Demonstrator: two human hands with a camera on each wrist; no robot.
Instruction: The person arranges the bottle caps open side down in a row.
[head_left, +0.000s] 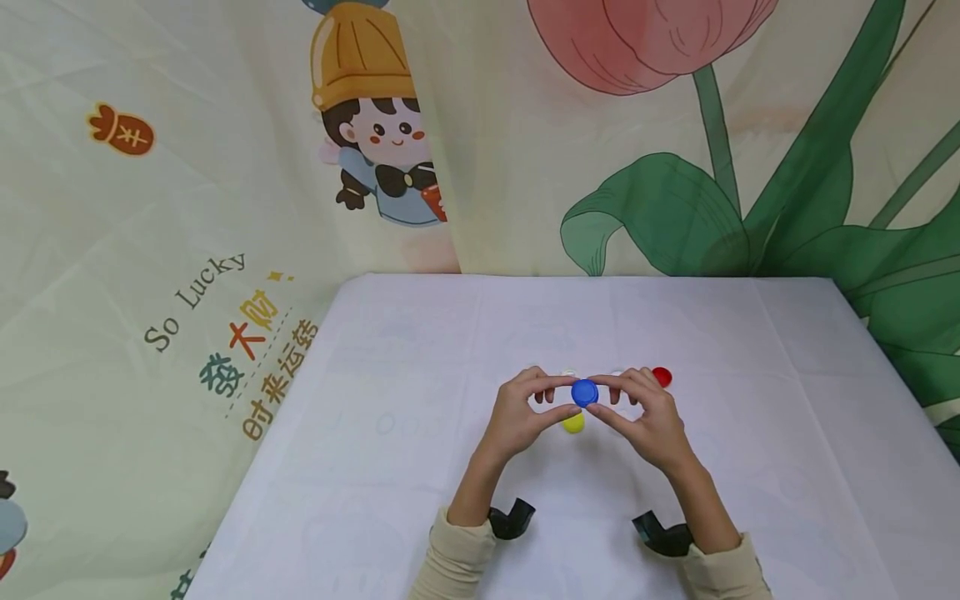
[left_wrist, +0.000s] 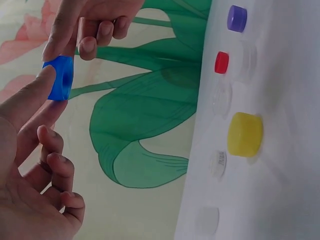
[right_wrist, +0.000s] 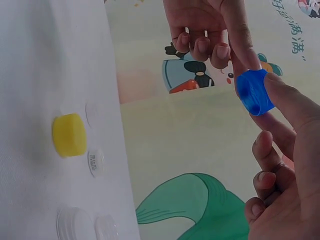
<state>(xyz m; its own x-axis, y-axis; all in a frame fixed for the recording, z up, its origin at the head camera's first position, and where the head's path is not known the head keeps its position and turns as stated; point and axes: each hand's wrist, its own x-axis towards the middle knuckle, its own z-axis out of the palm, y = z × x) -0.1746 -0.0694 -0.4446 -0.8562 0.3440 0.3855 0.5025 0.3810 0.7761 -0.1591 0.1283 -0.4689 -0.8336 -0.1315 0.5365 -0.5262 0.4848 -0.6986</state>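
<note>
Both hands held a single blue bottle cap (head_left: 584,392) raised off the white tablecloth (head_left: 420,350), midway between them; the left hand (head_left: 521,414) pinched one side between thumb and index finger, the right hand (head_left: 651,418) pinched the opposite side in the same way, each gap no wider than the cap; the other fingers hung loosely curled, clear of it; the closed top faced the head camera and the hollow faced the cloth, a two-sided grip probably chosen to keep the cap steady and its top unobscured; a yellow cap (left_wrist: 245,134) rested on the cloth beneath the fingertips, partly covered from above by them; a white cap with illegible print (left_wrist: 218,164) lay beyond it, a pale cap (left_wrist: 207,220) beyond the left hand; a red cap (head_left: 662,377) sat just past the right hand's knuckles, with a clear cap (left_wrist: 246,61) close beside it; a purple cap (left_wrist: 237,18) lay on the right hand's side; this loose spread presumably left each piece separately reachable.
</note>
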